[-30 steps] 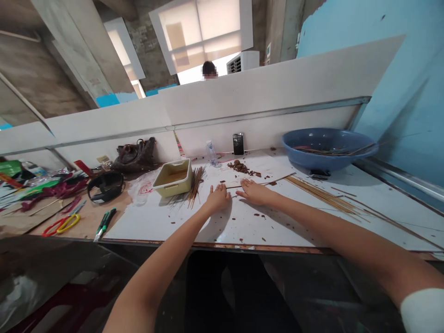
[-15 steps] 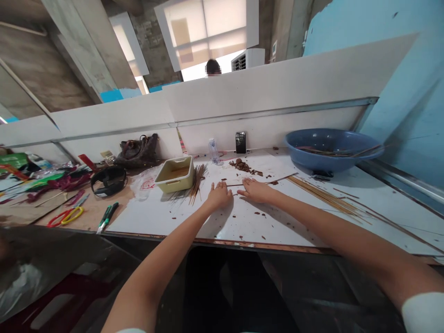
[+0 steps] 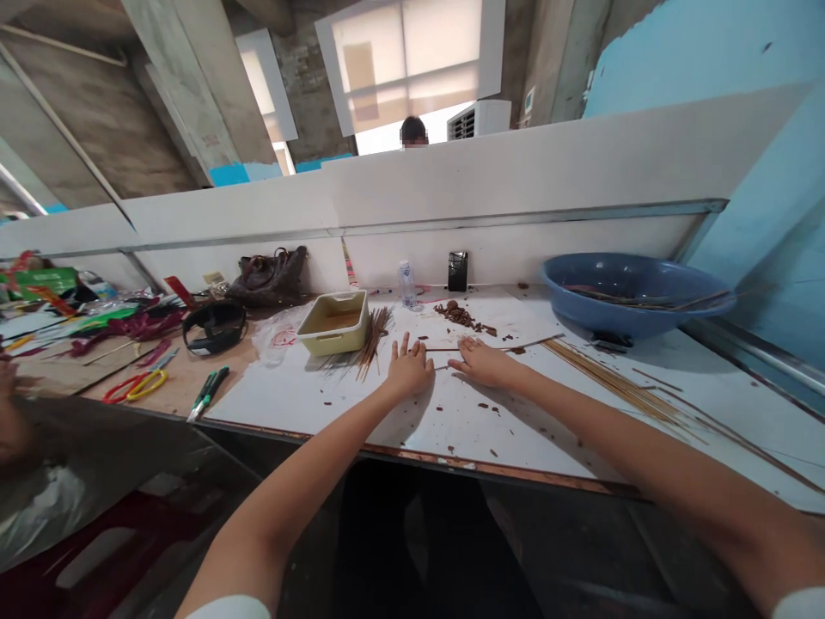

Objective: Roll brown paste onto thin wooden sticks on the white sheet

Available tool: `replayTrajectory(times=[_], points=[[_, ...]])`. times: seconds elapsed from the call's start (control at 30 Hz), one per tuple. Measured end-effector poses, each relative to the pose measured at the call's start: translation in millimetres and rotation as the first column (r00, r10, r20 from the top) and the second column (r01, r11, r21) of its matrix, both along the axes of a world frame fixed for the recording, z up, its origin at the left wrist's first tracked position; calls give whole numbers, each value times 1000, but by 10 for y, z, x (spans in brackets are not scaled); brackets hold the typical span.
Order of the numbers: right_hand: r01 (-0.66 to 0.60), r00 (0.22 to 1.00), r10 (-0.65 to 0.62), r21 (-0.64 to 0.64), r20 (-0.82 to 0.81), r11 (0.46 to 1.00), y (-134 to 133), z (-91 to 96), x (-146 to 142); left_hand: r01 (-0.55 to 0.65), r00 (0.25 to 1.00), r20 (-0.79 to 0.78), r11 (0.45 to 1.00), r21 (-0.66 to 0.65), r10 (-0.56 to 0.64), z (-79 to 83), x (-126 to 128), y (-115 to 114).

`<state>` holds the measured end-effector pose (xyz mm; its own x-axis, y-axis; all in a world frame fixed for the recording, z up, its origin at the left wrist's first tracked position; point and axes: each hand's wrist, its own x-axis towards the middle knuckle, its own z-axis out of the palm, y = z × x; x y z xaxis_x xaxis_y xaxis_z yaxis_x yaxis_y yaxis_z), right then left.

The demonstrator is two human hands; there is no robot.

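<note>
My left hand (image 3: 411, 368) lies flat on the white work surface (image 3: 380, 425), its fingers stretched out and spread. Close to its right, my right hand (image 3: 485, 363) also rests palm down with fingers extended. A thin dark stick (image 3: 442, 349) runs between the two hands under the fingertips, and a thin greyish length (image 3: 545, 340) shows beyond the right hand. Neither hand is closed around it. Just behind the hands sits a small heap of brown, clay-like pieces (image 3: 462, 318). Brown crumbs are scattered in front of them.
Dark thin sticks (image 3: 372, 344) lie beside a yellowish tub (image 3: 332, 346) at left. Right of me are pale sticks (image 3: 609, 383) and a blue basin (image 3: 635, 320). A bottle (image 3: 406, 285) and phone (image 3: 457, 272) stand behind. Scissors (image 3: 137, 385) and green-handled pliers (image 3: 209, 392) lie far left.
My view has shifted slightly, so the scene sits lower and farther right. The left hand's fingers are spread a little wider. Both hands remain flat over the stick.
</note>
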<state>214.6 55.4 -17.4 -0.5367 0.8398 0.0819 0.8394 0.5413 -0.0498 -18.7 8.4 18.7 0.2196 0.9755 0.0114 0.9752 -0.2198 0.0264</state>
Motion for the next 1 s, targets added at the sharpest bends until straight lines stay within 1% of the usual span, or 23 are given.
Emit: replayTrajectory(times=[0.1,0.2,0.27,0.4,0.47,0.53,0.6,0.63,0.7,0.77,0.9,1.0], points=[[-36,999,36,16,-11,999,-104,-66,65,-15,1000,22,1000,-17,15,-26,-64,-108],[-75,997,75,34,-18,997,-208,-144,129,13,999,36,1000,-8,-12,-66,-150,-221],[-70,997,70,16,-20,997,-182,-115,116,17,999,34,1000,-18,-17,-48,-166,-203],[-10,1000,9,-67,-10,998,-6,76,13,-8,999,33,997,-78,11,79,-116,12],[-7,1000,6,-84,-7,996,11,116,6,-13,999,31,993,-116,17,112,-107,73],[-30,999,28,-72,-23,997,-61,72,55,-8,1000,24,992,-127,11,91,-133,37],[-69,996,67,-38,-53,997,-173,-27,129,8,1000,16,994,-107,-6,32,-185,-64],[-85,995,83,-24,-58,996,-219,-77,162,20,1000,15,997,-75,-19,2,-211,-115],[-119,991,119,-8,-69,993,-255,-132,196,35,999,10,998,-60,-34,-28,-243,-173],[-124,990,123,-14,-73,992,-207,-102,180,25,1000,7,997,-78,-25,1,-238,-153],[-43,998,40,-90,-40,995,-45,49,103,-2,1000,13,995,-100,3,103,-190,-43],[-54,998,51,-94,-34,994,-87,21,138,6,1000,13,997,-74,-5,57,-222,-110]])
